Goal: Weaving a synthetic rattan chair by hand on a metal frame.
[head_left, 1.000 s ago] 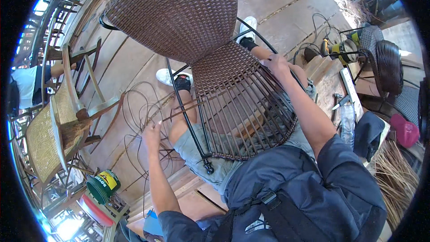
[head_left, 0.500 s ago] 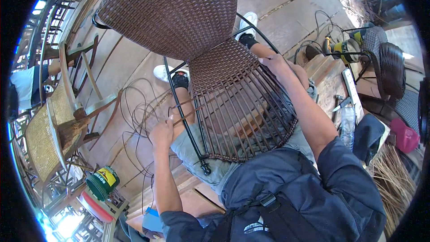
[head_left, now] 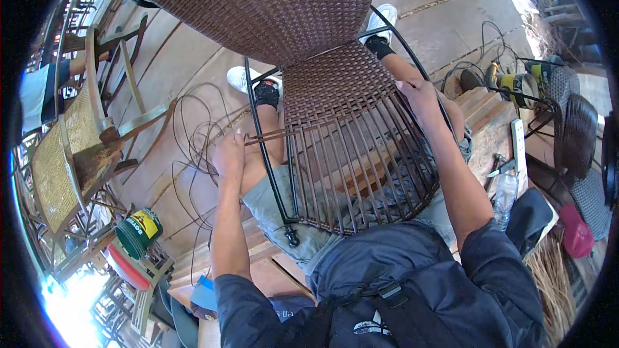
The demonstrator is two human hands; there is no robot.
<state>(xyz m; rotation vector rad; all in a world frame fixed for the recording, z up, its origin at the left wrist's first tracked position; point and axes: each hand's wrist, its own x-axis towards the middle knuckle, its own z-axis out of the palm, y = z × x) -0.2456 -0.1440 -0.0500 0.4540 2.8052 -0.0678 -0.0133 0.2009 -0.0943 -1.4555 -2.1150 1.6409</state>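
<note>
A strand [head_left: 274, 134] runs crosswise, rightward into the seat [head_left: 325, 93] — left hand [head_left: 229, 153] pinching it, right hand [head_left: 419, 98] opposite, grip unclear.

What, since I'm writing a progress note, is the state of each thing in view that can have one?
Left hand, closed on the weaving strand.
Weaving strand, running sideways out of the seat.
Right hand, at the seat's edge, grip partly hidden.
Chair seat, woven near the backrest, unwoven nearest the person.
Chair backrest, woven across its visible part.
Plastic bottle, fill level unclear.
</note>
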